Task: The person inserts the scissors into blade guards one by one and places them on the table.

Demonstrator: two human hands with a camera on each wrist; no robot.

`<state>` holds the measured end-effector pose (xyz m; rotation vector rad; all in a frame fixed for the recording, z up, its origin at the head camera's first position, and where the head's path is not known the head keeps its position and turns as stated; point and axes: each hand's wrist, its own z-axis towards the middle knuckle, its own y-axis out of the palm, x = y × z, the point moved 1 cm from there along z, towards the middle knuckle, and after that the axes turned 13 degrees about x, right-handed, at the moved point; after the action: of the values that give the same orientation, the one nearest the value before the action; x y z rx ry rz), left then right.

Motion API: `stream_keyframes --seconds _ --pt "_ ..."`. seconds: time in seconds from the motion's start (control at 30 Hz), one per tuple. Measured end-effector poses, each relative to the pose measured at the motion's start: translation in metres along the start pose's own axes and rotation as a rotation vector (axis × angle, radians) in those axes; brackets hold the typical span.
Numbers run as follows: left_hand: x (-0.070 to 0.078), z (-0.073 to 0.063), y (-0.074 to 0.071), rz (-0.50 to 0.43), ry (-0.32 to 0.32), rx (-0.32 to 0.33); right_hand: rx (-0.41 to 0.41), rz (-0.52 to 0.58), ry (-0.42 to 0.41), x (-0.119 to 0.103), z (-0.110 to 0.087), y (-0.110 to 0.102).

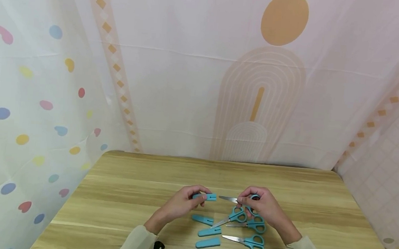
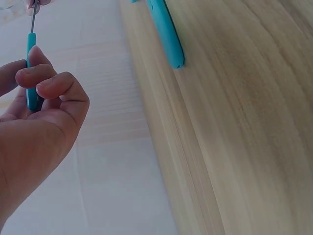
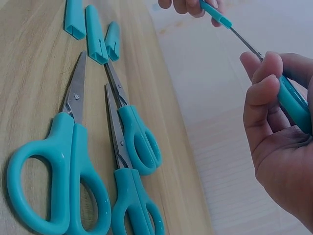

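My left hand (image 1: 181, 203) pinches a teal blade cap (image 1: 211, 197) between thumb and fingers, above the table. Opposite it, my right hand (image 1: 265, 206) grips a pair of teal-handled scissors (image 3: 295, 105) near the pivot. Their closed blades (image 1: 228, 199) point left, the tip close to the cap's open end. On the table below lie three more pairs of scissors: a front pair (image 1: 254, 244), a middle pair (image 1: 255, 224) and a rear pair (image 1: 237, 214). Left of them are three loose caps: a front cap (image 1: 208, 243), a middle cap (image 1: 210, 231) and a rear cap (image 1: 202, 219).
The wood-grain table (image 1: 127, 197) reaches back to a patterned curtain (image 1: 173, 99). Another curtain with coloured spots (image 1: 44, 128) hangs along the left side. The rear scissors' blades cross over toward the loose caps.
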<state>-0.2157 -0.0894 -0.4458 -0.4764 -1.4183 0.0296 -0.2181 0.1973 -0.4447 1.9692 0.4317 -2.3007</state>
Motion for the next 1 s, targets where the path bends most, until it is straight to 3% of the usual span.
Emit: stream_keyframes --seconds 1.0 --pt "0.0005 0.003 0.0047 -0.022 0.032 -0.04 -0.027 0.006 0.019 -0.002 -0.0008 0.0036"
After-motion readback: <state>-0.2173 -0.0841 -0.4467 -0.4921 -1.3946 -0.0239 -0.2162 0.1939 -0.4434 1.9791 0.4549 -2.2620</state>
